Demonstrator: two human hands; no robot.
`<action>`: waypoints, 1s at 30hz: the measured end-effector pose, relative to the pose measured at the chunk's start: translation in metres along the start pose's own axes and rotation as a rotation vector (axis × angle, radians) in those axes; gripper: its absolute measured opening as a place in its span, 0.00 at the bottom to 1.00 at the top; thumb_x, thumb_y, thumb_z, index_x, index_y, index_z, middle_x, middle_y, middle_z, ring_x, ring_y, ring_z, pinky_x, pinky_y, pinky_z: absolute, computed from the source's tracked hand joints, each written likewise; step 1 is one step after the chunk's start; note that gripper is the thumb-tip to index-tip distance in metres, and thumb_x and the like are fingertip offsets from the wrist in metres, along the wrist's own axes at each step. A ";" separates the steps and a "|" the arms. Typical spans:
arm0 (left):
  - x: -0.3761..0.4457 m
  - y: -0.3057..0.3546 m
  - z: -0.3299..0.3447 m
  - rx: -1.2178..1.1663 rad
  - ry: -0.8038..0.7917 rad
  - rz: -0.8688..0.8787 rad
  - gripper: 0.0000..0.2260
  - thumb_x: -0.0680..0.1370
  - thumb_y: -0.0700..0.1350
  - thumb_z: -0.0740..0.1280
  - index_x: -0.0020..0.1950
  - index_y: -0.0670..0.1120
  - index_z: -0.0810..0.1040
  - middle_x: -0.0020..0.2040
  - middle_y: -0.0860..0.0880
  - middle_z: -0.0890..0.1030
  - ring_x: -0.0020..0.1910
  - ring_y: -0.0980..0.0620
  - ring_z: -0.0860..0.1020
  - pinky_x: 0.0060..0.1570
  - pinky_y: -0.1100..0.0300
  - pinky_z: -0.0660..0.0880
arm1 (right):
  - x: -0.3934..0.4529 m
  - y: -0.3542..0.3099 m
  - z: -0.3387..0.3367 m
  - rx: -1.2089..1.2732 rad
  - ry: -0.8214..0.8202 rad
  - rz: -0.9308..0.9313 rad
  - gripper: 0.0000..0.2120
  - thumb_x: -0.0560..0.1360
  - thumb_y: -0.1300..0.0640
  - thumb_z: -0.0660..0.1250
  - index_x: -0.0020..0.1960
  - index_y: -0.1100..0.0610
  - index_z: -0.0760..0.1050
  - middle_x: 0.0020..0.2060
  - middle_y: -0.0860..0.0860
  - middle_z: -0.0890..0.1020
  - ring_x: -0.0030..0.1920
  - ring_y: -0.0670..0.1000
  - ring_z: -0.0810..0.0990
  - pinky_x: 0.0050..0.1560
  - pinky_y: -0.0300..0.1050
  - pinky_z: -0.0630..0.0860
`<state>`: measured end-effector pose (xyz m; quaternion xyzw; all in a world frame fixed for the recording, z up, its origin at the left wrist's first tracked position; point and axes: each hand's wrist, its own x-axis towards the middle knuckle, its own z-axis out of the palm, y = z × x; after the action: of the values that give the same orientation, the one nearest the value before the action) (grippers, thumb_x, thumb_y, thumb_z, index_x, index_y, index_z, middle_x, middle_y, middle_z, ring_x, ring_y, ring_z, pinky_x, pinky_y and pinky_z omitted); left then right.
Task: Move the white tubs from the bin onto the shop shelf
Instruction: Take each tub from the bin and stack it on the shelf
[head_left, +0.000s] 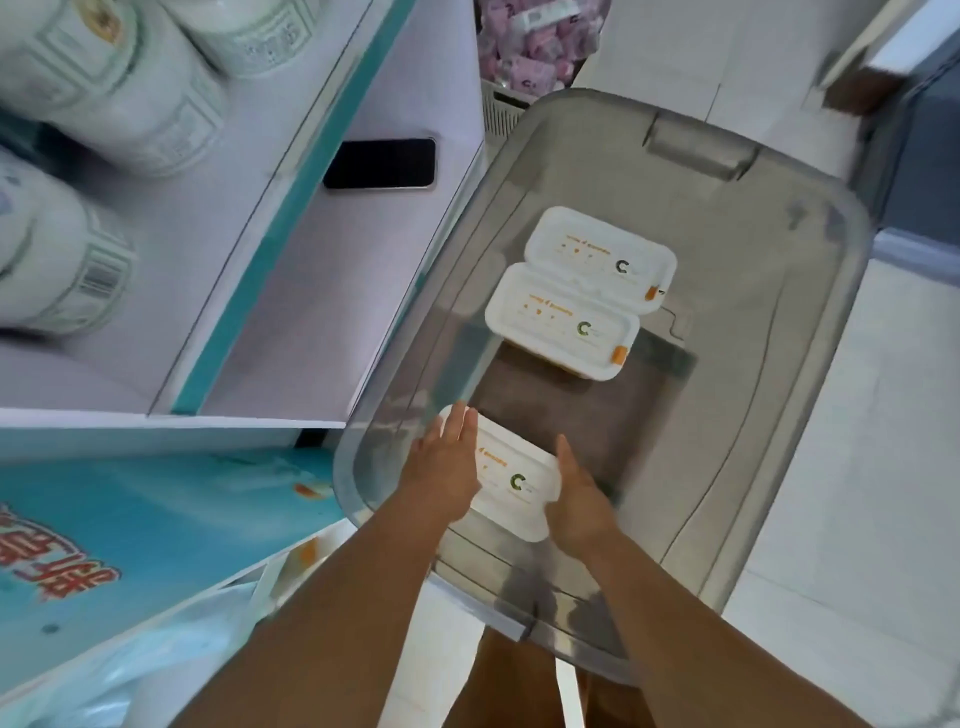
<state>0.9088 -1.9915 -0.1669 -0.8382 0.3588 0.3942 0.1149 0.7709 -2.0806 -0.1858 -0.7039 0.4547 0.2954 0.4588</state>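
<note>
Both hands were down in the grey translucent bin (779, 364), the left hand (447, 467) and right hand (579, 499) flat against the ends of the nearest white tub (511, 480), pinching it between them; two more tubs (582, 291) lay touching, further back inside.

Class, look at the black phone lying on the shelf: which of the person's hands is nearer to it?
Left. The left hand is in the bin below the black phone, on the shelf side; the right hand lies farther away.
</note>
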 end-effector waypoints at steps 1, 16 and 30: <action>0.001 -0.001 0.002 0.001 -0.003 0.004 0.39 0.78 0.49 0.66 0.78 0.47 0.41 0.78 0.48 0.41 0.77 0.43 0.46 0.74 0.49 0.51 | 0.002 0.001 0.001 0.009 0.014 0.013 0.39 0.77 0.65 0.60 0.77 0.48 0.41 0.73 0.54 0.62 0.68 0.56 0.69 0.68 0.48 0.66; 0.016 0.014 0.001 -0.119 0.151 0.011 0.40 0.78 0.43 0.66 0.77 0.49 0.39 0.77 0.48 0.37 0.76 0.44 0.47 0.73 0.51 0.57 | 0.042 -0.006 -0.060 0.252 0.403 0.015 0.22 0.73 0.68 0.55 0.57 0.49 0.79 0.52 0.50 0.82 0.47 0.51 0.76 0.46 0.40 0.70; 0.037 0.032 0.004 -0.386 0.190 -0.167 0.40 0.76 0.47 0.68 0.77 0.50 0.43 0.73 0.42 0.54 0.67 0.46 0.66 0.63 0.52 0.72 | 0.036 -0.005 -0.043 0.532 0.412 0.118 0.25 0.72 0.72 0.57 0.64 0.51 0.68 0.51 0.50 0.77 0.48 0.51 0.74 0.41 0.43 0.72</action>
<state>0.9005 -2.0314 -0.1945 -0.9048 0.2152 0.3641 -0.0497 0.7900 -2.1328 -0.1964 -0.5767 0.6390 0.0440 0.5071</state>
